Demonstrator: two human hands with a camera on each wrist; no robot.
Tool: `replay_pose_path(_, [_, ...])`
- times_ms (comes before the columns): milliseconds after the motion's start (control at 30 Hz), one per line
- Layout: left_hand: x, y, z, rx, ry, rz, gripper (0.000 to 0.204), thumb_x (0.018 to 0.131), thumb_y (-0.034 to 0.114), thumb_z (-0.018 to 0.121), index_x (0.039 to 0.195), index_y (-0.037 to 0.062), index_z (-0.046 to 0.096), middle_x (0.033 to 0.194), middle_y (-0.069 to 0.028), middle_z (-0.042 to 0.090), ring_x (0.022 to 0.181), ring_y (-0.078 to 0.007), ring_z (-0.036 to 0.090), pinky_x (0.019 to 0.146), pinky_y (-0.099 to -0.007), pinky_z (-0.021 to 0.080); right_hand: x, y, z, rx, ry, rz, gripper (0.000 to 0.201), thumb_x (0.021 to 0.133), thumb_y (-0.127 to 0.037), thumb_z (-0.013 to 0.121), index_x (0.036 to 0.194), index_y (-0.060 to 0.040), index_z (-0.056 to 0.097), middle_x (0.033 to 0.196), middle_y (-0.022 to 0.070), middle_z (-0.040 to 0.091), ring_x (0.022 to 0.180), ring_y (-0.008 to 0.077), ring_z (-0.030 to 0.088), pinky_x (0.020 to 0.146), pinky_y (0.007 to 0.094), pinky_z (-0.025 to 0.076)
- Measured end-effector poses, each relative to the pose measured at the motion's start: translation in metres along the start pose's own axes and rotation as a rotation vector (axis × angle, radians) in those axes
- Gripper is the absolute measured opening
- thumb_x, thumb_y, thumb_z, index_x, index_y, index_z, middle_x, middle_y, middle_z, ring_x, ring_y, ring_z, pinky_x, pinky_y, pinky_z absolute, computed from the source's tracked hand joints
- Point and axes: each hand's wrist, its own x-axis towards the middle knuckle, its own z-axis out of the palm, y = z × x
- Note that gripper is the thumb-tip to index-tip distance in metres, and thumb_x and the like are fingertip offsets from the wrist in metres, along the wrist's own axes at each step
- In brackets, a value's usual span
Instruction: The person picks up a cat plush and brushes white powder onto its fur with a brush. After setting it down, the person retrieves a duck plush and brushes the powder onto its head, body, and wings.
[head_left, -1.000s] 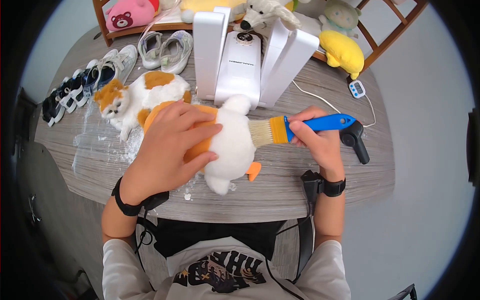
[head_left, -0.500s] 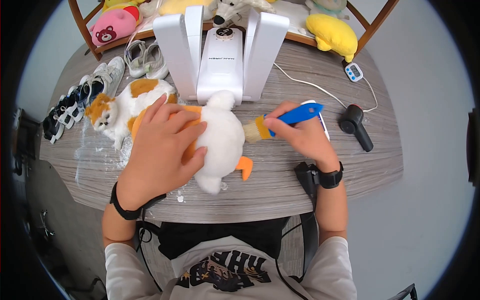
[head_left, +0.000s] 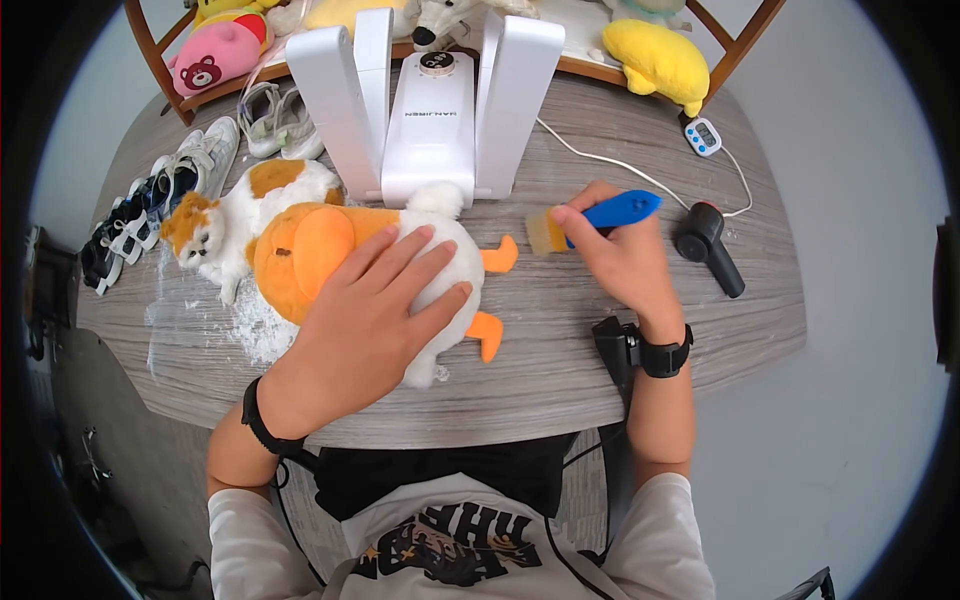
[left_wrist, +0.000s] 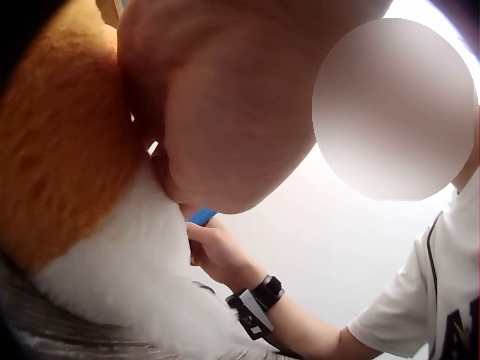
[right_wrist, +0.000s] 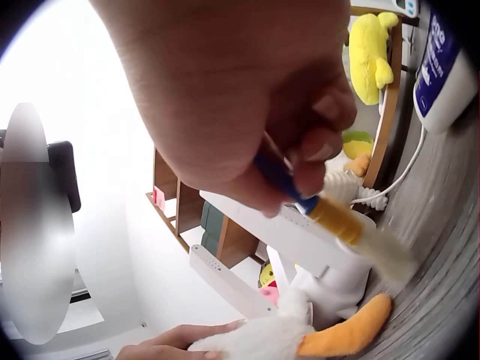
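A plush duck (head_left: 292, 262) with an orange head, a white body and orange feet lies on the table, its face and bill showing. My left hand (head_left: 385, 320) rests on its white belly with the fingers spread and fairly straight. In my right hand (head_left: 630, 265) I hold a paintbrush (head_left: 617, 210) by its blue handle. Its pale bristles (right_wrist: 386, 255) point down and left, just right of the duck's foot (head_left: 498, 254) and apart from it. The left wrist view has the duck's fur (left_wrist: 120, 262) close beside the hand.
A white machine (head_left: 430, 130) with upright arms stands behind the duck. A plush cat (head_left: 230, 225) lies to the left amid white powder (head_left: 262, 335), with shoes (head_left: 200, 160) beyond. A black handheld device (head_left: 712, 248), a timer (head_left: 702, 137) and a white bottle (right_wrist: 448, 86) are on the right.
The duck has turned over, so its face and both feet now show. My left hand has shifted onto its belly. The brush has moved right, off the duck's body.
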Motion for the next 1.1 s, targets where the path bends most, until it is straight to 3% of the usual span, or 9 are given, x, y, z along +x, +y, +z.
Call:
replay_pose_path(100, [0.003,0.004,-0.012,-0.087,-0.056,-0.021,0.056,0.071,0.004,0.064,0.127,0.0084,0.060,0.136,-0.0178,0.051,0.132,-0.0370,0.045,0.114,-0.0536,0.030,-0.006,-0.007,0.008,0.499,-0.092,-0.016,0.017,0.085,-0.021,0.072,0.083,-0.0038,0.069,0.064,0.0077,0.063,0.059,0.0156,0.059,0.056,0.0275,0.045])
replay_pose_path(300, [0.004,0.003,-0.014,-0.160,-0.072,-0.029,0.057,0.073,0.007,0.066,0.129,0.0061,0.058,0.139,-0.0199,0.048,0.135,-0.0403,0.041,0.114,-0.0546,0.029,-0.002,-0.013,-0.007,0.023,-0.065,0.082,0.012,0.086,-0.013,0.072,0.083,-0.0016,0.068,0.074,0.0048,0.066,0.068,0.0103,0.060,0.060,0.0250,0.046])
replay_pose_path(333, [0.003,0.001,-0.014,-0.159,-0.070,-0.036,0.057,0.073,0.007,0.066,0.129,0.0061,0.058,0.139,-0.0199,0.048,0.135,-0.0403,0.041,0.114,-0.0546,0.029,-0.003,-0.013,-0.010,0.024,-0.070,0.077,0.012,0.086,-0.013,0.072,0.083,-0.0016,0.068,0.074,0.0048,0.066,0.068,0.0103,0.060,0.060,0.0250,0.046])
replay_pose_path(400, [0.002,-0.002,-0.014,-0.176,-0.078,-0.019,0.054,0.077,0.009,0.067,0.130,0.0064,0.058,0.140,-0.0195,0.048,0.135,-0.0401,0.040,0.114,-0.0545,0.029,-0.012,-0.011,-0.012,0.558,-0.207,0.012,0.008,0.086,-0.009,0.072,0.083,-0.0014,0.068,0.079,0.0049,0.067,0.070,0.0112,0.061,0.063,0.0245,0.047])
replay_pose_path(533, [0.002,-0.006,-0.009,-0.165,-0.066,-0.022,0.050,0.081,0.010,0.066,0.131,0.0073,0.058,0.140,-0.0187,0.048,0.135,-0.0394,0.040,0.114,-0.0534,0.029,-0.016,-0.016,-0.008,0.496,-0.562,-0.259,0.006,0.084,-0.006,0.074,0.083,-0.0011,0.070,0.083,0.0069,0.069,0.073,0.0137,0.064,0.068,0.0252,0.049])
replay_pose_path(733, [0.002,-0.009,-0.008,-0.172,-0.046,-0.015,0.049,0.083,0.010,0.064,0.132,0.0086,0.058,0.142,-0.0177,0.048,0.135,-0.0381,0.041,0.114,-0.0512,0.030,-0.012,-0.007,-0.019,0.170,-0.588,-0.083,0.014,0.080,-0.012,0.077,0.087,-0.0016,0.072,0.080,0.0060,0.070,0.072,0.0134,0.064,0.066,0.0267,0.049])
replay_pose_path(933, [0.002,-0.008,-0.007,-0.159,-0.039,-0.017,0.048,0.083,0.013,0.066,0.131,0.0104,0.060,0.142,-0.0163,0.049,0.135,-0.0374,0.041,0.114,-0.0504,0.031,-0.017,-0.015,-0.001,0.446,-0.525,-0.379,0.012,0.081,-0.012,0.077,0.083,-0.0023,0.070,0.076,0.0039,0.069,0.068,0.0111,0.062,0.063,0.0251,0.047])
replay_pose_path(1033, [0.003,-0.007,-0.007,-0.167,-0.028,-0.021,0.047,0.083,0.014,0.066,0.130,0.0113,0.061,0.142,-0.0154,0.049,0.134,-0.0373,0.042,0.114,-0.0501,0.032,-0.016,-0.023,-0.014,0.243,-0.586,-0.075,0.017,0.078,-0.013,0.080,0.084,0.0010,0.072,0.076,0.0095,0.069,0.070,0.0159,0.064,0.065,0.0270,0.048])
replay_pose_path(1100, [0.002,-0.008,-0.007,-0.167,-0.021,-0.023,0.047,0.083,0.015,0.066,0.129,0.0111,0.061,0.141,-0.0152,0.050,0.134,-0.0372,0.042,0.114,-0.0498,0.032,-0.016,-0.018,-0.019,0.322,-0.598,-0.144,0.014,0.080,-0.012,0.078,0.084,-0.0006,0.071,0.077,0.0071,0.069,0.069,0.0141,0.063,0.064,0.0263,0.048])
